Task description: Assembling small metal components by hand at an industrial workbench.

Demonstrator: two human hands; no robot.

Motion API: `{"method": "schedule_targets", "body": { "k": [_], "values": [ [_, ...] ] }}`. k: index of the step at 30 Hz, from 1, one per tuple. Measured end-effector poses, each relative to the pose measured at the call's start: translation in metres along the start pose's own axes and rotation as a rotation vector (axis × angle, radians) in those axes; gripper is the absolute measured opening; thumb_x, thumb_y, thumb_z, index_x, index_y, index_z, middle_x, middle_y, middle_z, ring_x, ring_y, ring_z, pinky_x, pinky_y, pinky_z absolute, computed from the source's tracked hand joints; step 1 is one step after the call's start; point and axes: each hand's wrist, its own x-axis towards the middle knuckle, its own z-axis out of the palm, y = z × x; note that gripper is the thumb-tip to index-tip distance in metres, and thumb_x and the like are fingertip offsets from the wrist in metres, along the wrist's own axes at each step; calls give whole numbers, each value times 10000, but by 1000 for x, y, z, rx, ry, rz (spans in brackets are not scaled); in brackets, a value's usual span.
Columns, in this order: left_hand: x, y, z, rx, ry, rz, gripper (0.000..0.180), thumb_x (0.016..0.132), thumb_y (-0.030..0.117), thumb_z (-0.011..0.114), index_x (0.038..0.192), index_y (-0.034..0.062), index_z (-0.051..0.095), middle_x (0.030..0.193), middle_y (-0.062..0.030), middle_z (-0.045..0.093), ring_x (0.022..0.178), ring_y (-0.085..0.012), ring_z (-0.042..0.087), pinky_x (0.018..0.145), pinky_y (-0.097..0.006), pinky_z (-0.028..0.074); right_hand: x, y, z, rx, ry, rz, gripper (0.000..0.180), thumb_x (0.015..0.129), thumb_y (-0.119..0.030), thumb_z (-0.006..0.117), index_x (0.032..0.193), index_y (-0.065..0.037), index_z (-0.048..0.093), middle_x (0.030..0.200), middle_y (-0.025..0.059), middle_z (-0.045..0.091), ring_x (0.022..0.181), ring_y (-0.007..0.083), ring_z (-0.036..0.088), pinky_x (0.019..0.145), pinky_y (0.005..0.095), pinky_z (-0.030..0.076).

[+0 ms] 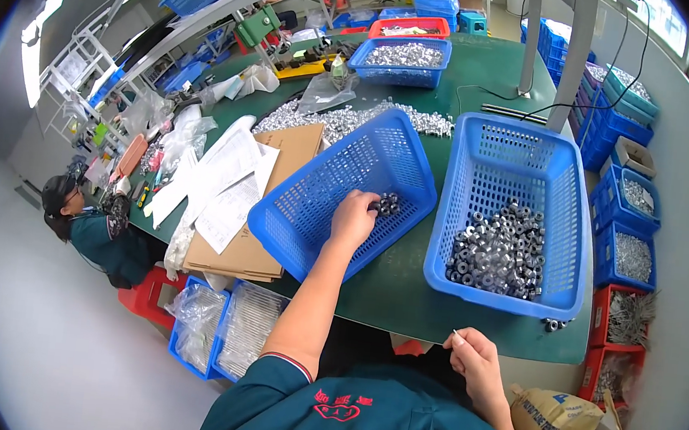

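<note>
My left hand (354,221) reaches into the tilted blue perforated basket (297,225). Its fingers curl at a small cluster of dark and silver metal rings (390,205), and the fingertips are partly hidden. A second blue basket (512,302) stands on the right, with a heap of the same thick rings (500,252) inside. In front of the table edge is my right hand (476,361), closed, thumb and forefinger pinched together. A tiny pale tip shows at that pinch, too small to name. A few loose rings (555,324) lie beside the right basket's near corner.
Loose silver parts (354,122) spread across the green table (492,88), before a blue basket (399,75) of silver pieces. Cardboard (305,148) and paper sheets (235,178) lie left. Stacked crates (636,199) line the right side. A co-worker (100,223) sits far left.
</note>
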Motion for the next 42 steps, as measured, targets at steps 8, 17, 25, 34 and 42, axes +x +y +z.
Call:
{"method": "schedule_targets", "body": {
  "k": [8, 17, 25, 34, 42],
  "values": [
    [-10, -10, 13, 17, 107, 17, 209, 751, 3, 706, 958, 22, 683, 916, -146, 668, 854, -287, 668, 773, -376, 527, -3, 4, 8, 16, 13, 11, 195, 975, -172, 541, 898, -1, 596, 633, -38, 446, 557, 43, 364, 515, 207, 287],
    [-83, 37, -40, -1370, -168, -234, 176, 832, -55, 665, 996, 6, 639, 936, -91, 653, 803, -165, 635, 710, -291, 530, 5, 4, 11, -415, 14, -143, 202, 977, -181, 553, 917, -5, 632, 711, 51, 614, 651, 124, 560, 615, 279, 467],
    [-133, 65, -41, -1957, -630, -410, 170, 849, 3, 652, 1013, 41, 623, 965, -123, 615, 788, -215, 640, 679, -333, 549, 23, -19, 39, -782, -26, -639, 101, 915, -116, 593, 873, -25, 585, 666, 142, 607, 611, 339, 622, 552, 404, 485],
    [-153, 80, -38, -1781, -656, -387, 264, 841, -5, 680, 1088, 30, 596, 972, -113, 640, 784, -171, 637, 674, -284, 537, 20, -10, 49, -858, 12, -678, 149, 896, -112, 608, 790, -31, 542, 630, 127, 598, 563, 341, 609, 500, 409, 471],
    [-161, 88, -41, -1470, -431, -216, 314, 838, -61, 670, 1132, -5, 574, 988, -117, 640, 829, -164, 650, 715, -286, 564, 15, -15, 53, -1146, 111, -843, 129, 892, -109, 612, 799, -36, 560, 610, 105, 594, 519, 237, 614, 478, 363, 453]
  ]
}}
